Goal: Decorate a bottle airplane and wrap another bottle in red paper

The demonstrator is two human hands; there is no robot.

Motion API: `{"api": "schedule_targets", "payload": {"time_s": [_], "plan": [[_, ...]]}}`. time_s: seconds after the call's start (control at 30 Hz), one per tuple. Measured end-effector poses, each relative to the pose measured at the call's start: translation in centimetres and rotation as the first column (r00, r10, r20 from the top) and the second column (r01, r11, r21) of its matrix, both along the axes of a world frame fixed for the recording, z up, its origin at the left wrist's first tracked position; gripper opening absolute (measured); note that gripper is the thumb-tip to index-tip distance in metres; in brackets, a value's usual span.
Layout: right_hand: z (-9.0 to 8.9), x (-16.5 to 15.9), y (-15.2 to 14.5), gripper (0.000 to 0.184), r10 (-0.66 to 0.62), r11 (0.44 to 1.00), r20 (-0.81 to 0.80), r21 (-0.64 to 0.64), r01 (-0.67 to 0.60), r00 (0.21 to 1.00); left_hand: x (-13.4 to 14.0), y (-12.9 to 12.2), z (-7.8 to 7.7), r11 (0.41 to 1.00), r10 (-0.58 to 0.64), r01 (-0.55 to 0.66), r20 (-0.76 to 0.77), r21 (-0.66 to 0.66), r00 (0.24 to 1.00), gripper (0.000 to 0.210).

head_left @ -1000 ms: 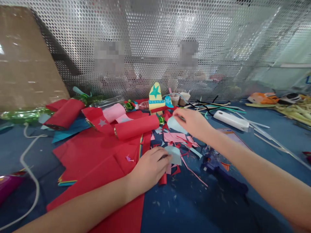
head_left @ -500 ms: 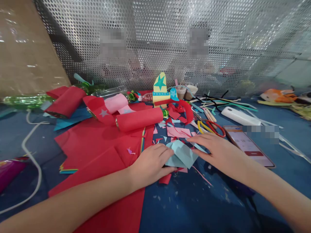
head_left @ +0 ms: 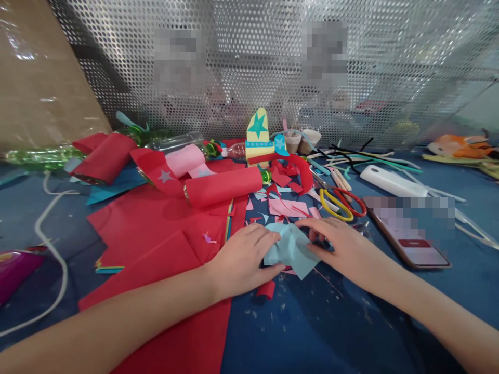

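Note:
A creased piece of light blue paper (head_left: 293, 250) lies between my two hands, over scraps on the table. My left hand (head_left: 245, 259) is closed on its left side, fingers on top and thumb along the near edge. At its right side my right hand (head_left: 338, 240) has the index finger at the far edge and the thumb tip on the paper, other fingers curled. One corner of the paper points towards me. Under my left forearm are large red paper sheets (head_left: 156, 311). Pink paper pieces (head_left: 288, 208) and small scraps lie just beyond the paper.
Scissors with yellow and red handles (head_left: 337, 208), a phone (head_left: 409, 236) and a white glue gun (head_left: 393, 182) lie to the right. Behind stand red-wrapped bottles (head_left: 224, 185), a yellow paper piece with a star (head_left: 258, 130) and a perforated metal panel (head_left: 253, 67). A white cord (head_left: 49, 239) runs along the left.
The light blue paper has changed shape, with its near corner now lower. My right hand's fingers have curled more. The view has shifted slightly.

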State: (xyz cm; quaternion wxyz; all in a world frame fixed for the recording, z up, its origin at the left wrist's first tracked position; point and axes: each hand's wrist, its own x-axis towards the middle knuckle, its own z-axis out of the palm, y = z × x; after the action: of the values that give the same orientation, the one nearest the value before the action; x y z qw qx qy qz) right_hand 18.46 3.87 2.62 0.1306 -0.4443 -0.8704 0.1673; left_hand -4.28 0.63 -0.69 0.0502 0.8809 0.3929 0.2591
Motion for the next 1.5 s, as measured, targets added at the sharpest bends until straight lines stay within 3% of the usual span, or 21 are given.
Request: {"api": "schedule_targets", "payload": {"time_s": [0.17, 0.3, 0.53, 0.63, 0.8, 1.03, 1.2, 1.3, 1.37, 1.5], "plan": [[0.8, 0.2, 0.1, 0.020, -0.094, 0.976, -0.140, -0.210, 0.063, 0.986, 0.0, 0.0, 0.3, 0.997, 0.064, -0.065, -0.016, -0.050, 0.998, 0.046], [1.0, 0.6, 0.3, 0.023, -0.171, 0.942, -0.293, -0.327, 0.070, 0.941, 0.1, -0.2, 0.7, 0.975, 0.141, -0.144, -0.026, -0.167, 0.990, 0.059], [1.8, 1.1, 0.8, 0.024, -0.249, 0.866, -0.371, -0.500, 0.033, 0.895, 0.0, 0.0, 0.4, 0.988, 0.122, -0.121, 0.005, -0.100, 0.993, 0.040], [2.1, 1.2, 0.9, 0.023, -0.280, 0.861, -0.388, -0.505, 0.051, 0.878, 0.0, 0.0, 0.4, 0.989, 0.113, -0.113, -0.005, -0.100, 0.994, 0.044], [1.6, 1.1, 1.1, 0.027, -0.304, 0.889, -0.430, -0.449, 0.091, 0.850, 0.0, 0.0, 0.5, 0.965, 0.231, -0.228, 0.007, -0.126, 0.973, 0.056], [1.2, 1.2, 1.4, 0.027, -0.235, 0.930, -0.428, -0.360, 0.074, 0.872, -0.1, 0.3, 0.8, 0.946, 0.219, -0.195, 0.066, -0.258, 0.973, 0.060], [1.3, 1.1, 1.2, 0.043, -0.278, 0.898, -0.483, -0.437, 0.046, 0.830, -0.2, 0.5, 1.2, 0.912, 0.227, -0.156, 0.150, -0.380, 0.962, 0.064], [1.4, 1.0, 1.1, 0.058, -0.320, 0.885, -0.490, -0.460, 0.071, 0.811, -0.4, 0.5, 1.3, 0.886, 0.224, -0.118, 0.192, -0.449, 0.955, 0.056], [1.4, 0.9, 0.9, 0.063, -0.326, 0.876, -0.455, -0.474, 0.085, 0.829, -0.5, 0.7, 1.4, 0.874, 0.241, -0.112, 0.222, -0.473, 0.945, 0.039], [1.5, 0.5, 0.5, 0.051, -0.368, 0.818, -0.434, -0.572, 0.065, 0.822, -0.9, 1.5, 1.5, 0.837, 0.330, -0.093, 0.361, -0.539, 0.873, 0.010]]}}
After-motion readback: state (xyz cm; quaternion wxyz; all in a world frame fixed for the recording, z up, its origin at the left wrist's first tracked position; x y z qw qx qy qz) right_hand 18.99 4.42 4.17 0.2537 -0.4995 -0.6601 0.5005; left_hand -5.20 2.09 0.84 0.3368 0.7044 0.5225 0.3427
